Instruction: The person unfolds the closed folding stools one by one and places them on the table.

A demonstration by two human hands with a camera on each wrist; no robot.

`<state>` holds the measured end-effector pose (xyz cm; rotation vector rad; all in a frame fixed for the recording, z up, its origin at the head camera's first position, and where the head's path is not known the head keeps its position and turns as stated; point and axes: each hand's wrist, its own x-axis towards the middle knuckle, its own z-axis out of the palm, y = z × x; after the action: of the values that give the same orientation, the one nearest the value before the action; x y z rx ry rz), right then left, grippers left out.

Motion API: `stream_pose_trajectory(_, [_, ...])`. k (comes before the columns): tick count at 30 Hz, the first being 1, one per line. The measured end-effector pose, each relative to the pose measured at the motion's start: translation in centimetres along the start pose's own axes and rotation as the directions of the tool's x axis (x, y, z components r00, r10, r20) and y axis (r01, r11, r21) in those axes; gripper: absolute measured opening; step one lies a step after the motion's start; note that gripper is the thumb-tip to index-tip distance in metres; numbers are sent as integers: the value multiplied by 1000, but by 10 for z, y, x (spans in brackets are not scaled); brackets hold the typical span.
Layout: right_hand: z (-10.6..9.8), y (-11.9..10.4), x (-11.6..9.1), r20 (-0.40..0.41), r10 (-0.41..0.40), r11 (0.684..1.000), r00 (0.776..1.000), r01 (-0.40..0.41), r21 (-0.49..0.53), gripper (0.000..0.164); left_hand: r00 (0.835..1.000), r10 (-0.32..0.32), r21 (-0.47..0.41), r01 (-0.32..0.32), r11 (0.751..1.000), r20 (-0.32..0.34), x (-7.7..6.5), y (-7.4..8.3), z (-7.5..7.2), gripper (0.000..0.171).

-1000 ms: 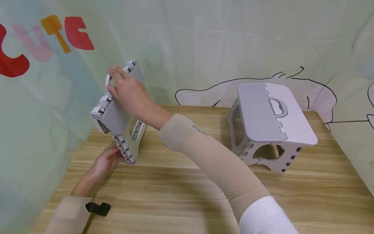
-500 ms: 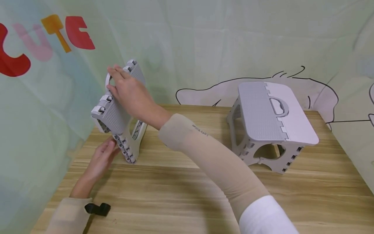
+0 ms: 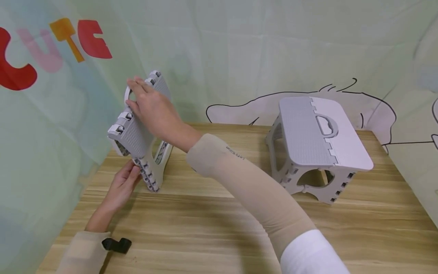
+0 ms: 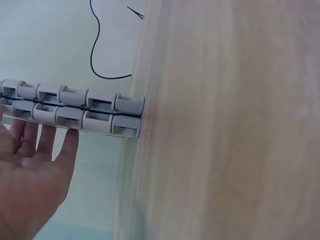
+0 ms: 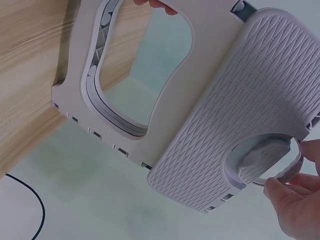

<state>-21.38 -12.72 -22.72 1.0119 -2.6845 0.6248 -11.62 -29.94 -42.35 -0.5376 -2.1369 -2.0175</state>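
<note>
My left grip (image 3: 121, 184), fingers loosely straight, touches the hinged edge of a folded stool (image 3: 135, 139) standing at the worktop's (image 3: 212, 224) left. Its seat is grey, woven-textured; its pale legs have rounded cutouts. My right grip (image 3: 154, 108) is clamped on its handle loop (image 5: 291, 173). An unfolded stool (image 3: 301, 131) stands well apart, rightward; beyond hangs a pale-green backdrop (image 3: 232, 68).
</note>
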Motion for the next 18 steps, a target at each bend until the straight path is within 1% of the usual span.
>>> stream_pose_trajectory(6, [-1,1,-2,-10,-13,1000,1000,13,13,57,1000,6,55,-5,998,-10,0,1,0,39])
stream_pose_trajectory(10, [0,3,-3,-11,-27,999,1000,28,44,58,1000,1,89,0,996,-11,0,3,0,40])
stream_pose_trajectory(14, [2,5,-5,-13,-36,995,999,37,91,60,1000,-2,110,3,994,-11,-1,4,-1,41])
stream_pose_trajectory(18, [3,7,-8,-27,-25,982,999,30,186,63,1000,-4,139,6,990,-12,0,6,-1,41])
